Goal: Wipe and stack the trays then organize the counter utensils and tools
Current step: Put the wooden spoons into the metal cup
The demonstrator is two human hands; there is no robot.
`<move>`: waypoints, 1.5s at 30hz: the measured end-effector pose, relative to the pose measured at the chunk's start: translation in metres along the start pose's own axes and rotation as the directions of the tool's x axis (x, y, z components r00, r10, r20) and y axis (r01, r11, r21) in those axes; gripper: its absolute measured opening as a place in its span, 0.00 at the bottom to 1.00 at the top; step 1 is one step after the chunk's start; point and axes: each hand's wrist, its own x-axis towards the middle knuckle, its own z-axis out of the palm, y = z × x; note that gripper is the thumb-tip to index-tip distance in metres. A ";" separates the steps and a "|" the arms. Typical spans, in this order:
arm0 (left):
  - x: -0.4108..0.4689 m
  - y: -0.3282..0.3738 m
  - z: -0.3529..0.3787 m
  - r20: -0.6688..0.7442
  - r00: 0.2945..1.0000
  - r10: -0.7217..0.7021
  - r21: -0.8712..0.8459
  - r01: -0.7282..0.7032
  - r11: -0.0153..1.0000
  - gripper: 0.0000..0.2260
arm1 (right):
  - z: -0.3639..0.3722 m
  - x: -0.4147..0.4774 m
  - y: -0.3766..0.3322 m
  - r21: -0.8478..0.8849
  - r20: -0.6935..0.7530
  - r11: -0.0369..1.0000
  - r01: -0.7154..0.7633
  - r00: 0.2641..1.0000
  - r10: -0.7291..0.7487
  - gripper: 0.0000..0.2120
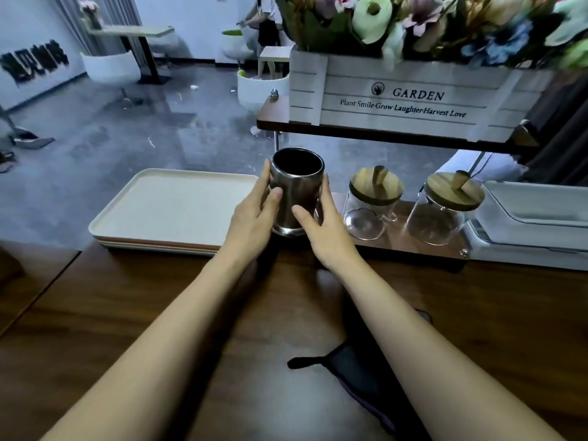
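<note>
A steel utensil cup (pixel 294 186) stands upright at the back of the dark wooden counter (pixel 159 313), its inside dark and apparently empty. My left hand (pixel 254 214) wraps its left side with the thumb across the front. My right hand (pixel 324 227) lies against its right side, fingers fairly straight along the wall and thumb on the front. A stack of trays (pixel 165 211), cream one on top, sits just left of the cup. A dark cloth (pixel 359 370) lies on the counter between my forearms.
Two glass jars with wooden lids (pixel 375 198) (pixel 445 205) stand on a low wooden base right of the cup. A white appliance (pixel 534 224) fills the far right. Overhead, a shelf holds a white "GARDEN" flower box (pixel 397 97). Beyond the counter is open floor with chairs.
</note>
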 end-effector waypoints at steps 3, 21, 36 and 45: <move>-0.035 0.015 -0.005 -0.046 0.999 0.010 -0.010 -0.011 1.000 0.26 | -0.005 -0.029 -0.010 0.112 0.032 0.994 0.011 0.999 -0.015 0.40; -0.232 0.179 0.233 0.127 0.987 0.096 -0.259 -0.060 0.964 0.33 | -0.287 -0.268 0.028 0.006 -0.103 1.000 0.025 0.994 -0.025 0.40; -0.272 0.207 0.310 0.224 0.969 0.108 -0.263 -0.047 0.964 0.31 | -0.356 -0.315 0.069 -0.083 -0.187 0.995 -0.059 0.981 0.043 0.38; -0.267 0.193 0.311 0.282 0.954 0.106 -0.280 -0.024 0.960 0.35 | -0.348 -0.311 0.072 -0.111 -0.237 0.990 -0.086 0.970 0.058 0.37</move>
